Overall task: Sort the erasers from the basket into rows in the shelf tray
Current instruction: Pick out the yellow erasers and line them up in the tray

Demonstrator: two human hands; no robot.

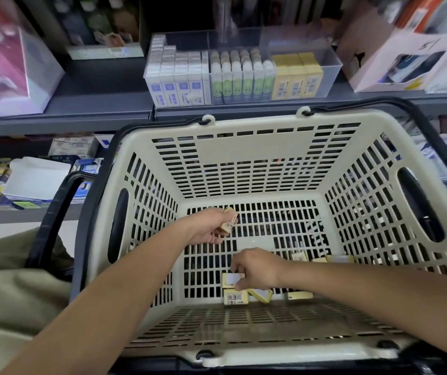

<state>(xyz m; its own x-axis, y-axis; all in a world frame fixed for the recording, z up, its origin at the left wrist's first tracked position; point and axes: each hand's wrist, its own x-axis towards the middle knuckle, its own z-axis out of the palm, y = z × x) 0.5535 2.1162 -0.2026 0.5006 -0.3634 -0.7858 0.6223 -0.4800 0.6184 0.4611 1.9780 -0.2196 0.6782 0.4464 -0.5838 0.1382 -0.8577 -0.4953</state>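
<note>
Head camera: left hand [208, 227] fingers curl round yellow erasers [228, 222], right hand [257, 267] fingers pinch a single eraser [231, 279] on the basket [244, 150] floor.

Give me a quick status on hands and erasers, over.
Left hand holds yellow erasers inside the basket. Right hand pinches a white-labelled eraser on the basket floor. Loose erasers lie nearby; nothing blocks the shelf tray.

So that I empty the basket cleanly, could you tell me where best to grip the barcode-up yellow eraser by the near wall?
Come from above and probably pinch the yellow eraser across its left and right ends: it lies flat, the basket wall crowds its near side and a second eraser its far side.
</note>
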